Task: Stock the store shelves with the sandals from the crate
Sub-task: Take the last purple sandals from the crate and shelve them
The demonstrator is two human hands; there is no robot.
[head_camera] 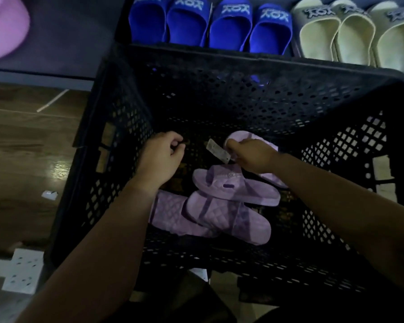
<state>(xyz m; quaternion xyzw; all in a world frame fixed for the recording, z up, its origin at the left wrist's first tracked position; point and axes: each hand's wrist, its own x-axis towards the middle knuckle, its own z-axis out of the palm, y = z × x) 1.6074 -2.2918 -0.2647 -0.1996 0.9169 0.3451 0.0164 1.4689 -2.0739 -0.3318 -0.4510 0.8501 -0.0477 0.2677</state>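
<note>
Both my arms reach down into a black perforated crate (219, 89). On its floor lie lilac quilted sandals: one in the middle (238, 187), two overlapping nearer me (231, 217), and one at the back (250, 138). My right hand (250, 157) grips the back sandal at its edge, with a pale price tag (217, 151) sticking out beside the fingers. My left hand (161, 155) hovers over the crate floor to the left, fingers curled, holding nothing that I can see.
Beyond the crate, a dark shelf carries blue slides (208, 22) and beige slides (359, 31). A pink sandal (2, 26) shows at the top left. Wooden floor (21, 148) lies left, with a white perforated plate (23, 271) and a paper scrap (49, 194).
</note>
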